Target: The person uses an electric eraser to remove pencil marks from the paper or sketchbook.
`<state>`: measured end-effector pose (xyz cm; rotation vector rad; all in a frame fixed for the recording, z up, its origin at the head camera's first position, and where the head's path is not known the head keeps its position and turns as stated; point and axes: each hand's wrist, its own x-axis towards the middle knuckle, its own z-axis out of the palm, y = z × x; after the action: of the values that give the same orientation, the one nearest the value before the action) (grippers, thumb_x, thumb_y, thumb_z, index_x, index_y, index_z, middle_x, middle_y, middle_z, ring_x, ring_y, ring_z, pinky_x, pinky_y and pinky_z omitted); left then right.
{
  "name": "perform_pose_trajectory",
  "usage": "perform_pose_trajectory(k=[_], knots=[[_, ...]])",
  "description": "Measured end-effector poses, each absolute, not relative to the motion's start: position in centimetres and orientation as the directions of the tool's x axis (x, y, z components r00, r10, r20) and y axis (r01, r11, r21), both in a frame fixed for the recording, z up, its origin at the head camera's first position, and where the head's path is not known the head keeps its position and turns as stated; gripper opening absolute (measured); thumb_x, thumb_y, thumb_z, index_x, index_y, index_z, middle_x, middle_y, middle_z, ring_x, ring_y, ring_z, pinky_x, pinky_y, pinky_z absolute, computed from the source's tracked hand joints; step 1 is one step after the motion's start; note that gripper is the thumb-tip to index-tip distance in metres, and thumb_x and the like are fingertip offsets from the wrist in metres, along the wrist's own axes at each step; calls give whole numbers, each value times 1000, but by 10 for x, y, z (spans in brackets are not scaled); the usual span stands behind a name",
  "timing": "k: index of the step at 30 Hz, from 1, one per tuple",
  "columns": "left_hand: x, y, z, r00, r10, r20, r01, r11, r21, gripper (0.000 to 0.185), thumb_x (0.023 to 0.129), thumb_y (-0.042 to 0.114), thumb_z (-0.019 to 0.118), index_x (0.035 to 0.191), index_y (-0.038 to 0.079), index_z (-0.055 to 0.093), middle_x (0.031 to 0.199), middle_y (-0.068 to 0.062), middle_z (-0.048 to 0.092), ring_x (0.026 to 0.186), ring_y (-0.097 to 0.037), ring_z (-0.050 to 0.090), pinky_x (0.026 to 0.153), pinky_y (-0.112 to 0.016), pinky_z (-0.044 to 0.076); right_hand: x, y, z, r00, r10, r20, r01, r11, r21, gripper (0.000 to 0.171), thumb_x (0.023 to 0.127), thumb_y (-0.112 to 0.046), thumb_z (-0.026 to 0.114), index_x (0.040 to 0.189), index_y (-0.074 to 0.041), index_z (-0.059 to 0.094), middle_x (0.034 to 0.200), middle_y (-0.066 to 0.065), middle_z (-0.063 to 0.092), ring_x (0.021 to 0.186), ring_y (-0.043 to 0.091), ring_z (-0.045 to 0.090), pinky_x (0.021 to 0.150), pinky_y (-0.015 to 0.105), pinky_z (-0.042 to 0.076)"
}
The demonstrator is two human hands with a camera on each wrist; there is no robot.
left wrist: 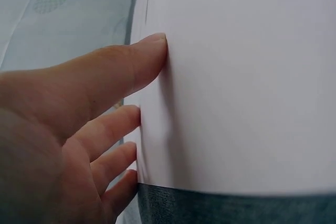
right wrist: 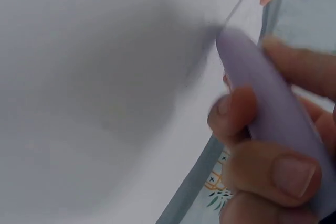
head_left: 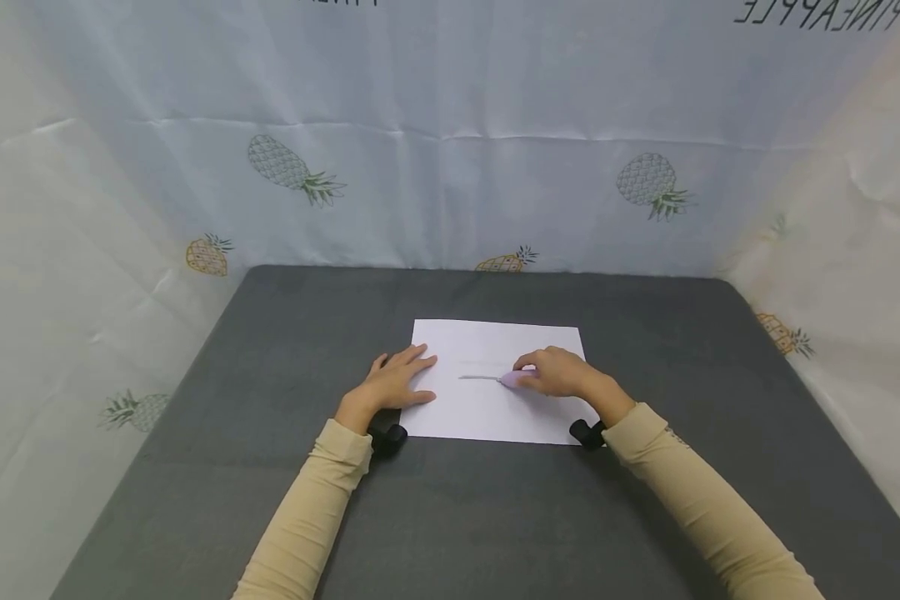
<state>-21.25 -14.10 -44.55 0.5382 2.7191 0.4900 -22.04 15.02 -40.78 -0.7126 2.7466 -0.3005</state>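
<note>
A sheet of white paper [head_left: 487, 417] lies on the dark grey table. My left hand [head_left: 392, 385] rests on its left part with the fingers spread, thumb and fingertips against the paper in the left wrist view. In my right hand [head_left: 566, 372] I grip a smooth lilac tool [right wrist: 275, 95] with a thick, rounded body tapering to a tip; I cannot tell its kind. The tip is down at the paper, at the right end of a thin grey line [head_left: 478, 377]. A fainter streak [head_left: 483, 362] shows just above that line.
Black wrist-worn devices [head_left: 387, 440] sit under both wrists, the right one [head_left: 587, 434] overlapping the paper's lower right corner. Grey tabletop [head_left: 465, 508] surrounds the sheet. A pale curtain [head_left: 450, 192] printed with pineapples hangs behind the table and along both sides.
</note>
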Motion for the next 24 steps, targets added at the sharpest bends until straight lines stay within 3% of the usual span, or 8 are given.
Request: perform_pose_trajectory(k=[5, 12, 17, 22, 24], knots=[[-213, -141, -445, -875, 420, -240, 309, 867, 391, 67, 93, 38, 60, 150, 16, 35, 163, -9, 21, 152, -30, 20, 120, -62, 10, -220, 150, -410, -862, -458, -217, -400, 877, -266, 31, 94, -27, 59, 119, -10, 68, 112, 16, 72, 94, 25, 64, 89, 46, 50], [-212, -141, -444, -877, 423, -229, 314, 864, 394, 67, 92, 38, 61, 150, 15, 36, 163, -9, 22, 151, -30, 21, 120, -63, 10, -223, 151, -407, -827, -477, -297, -383, 865, -323, 34, 94, -29, 59, 120, -8, 67, 86, 10, 72, 74, 18, 57, 71, 32, 46], [-213, -140, -445, -874, 430, -227, 321, 861, 396, 67, 92, 38, 61, 150, 15, 35, 163, -10, 22, 151, -31, 21, 119, -63, 10, -224, 152, -407, -853, -457, -252, -385, 877, -287, 32, 96, -27, 57, 119, -8, 67, 100, 13, 74, 87, 22, 63, 83, 40, 51], [-213, -140, -444, -873, 428, -236, 315, 862, 398, 67, 92, 37, 61, 150, 15, 35, 163, -10, 21, 151, -30, 20, 120, -63, 10, -223, 154, -407, -806, -485, -338, -358, 855, -375, 35, 95, -30, 59, 121, -7, 65, 66, 7, 65, 60, 14, 55, 61, 26, 45], [-213, -141, -444, -874, 427, -233, 314, 862, 398, 67, 93, 37, 61, 150, 15, 35, 163, -9, 21, 152, -30, 20, 120, -63, 10, -223, 154, -406, -812, -482, -330, -360, 858, -368, 35, 95, -30, 59, 121, -7, 66, 66, 7, 66, 61, 15, 57, 62, 27, 46]])
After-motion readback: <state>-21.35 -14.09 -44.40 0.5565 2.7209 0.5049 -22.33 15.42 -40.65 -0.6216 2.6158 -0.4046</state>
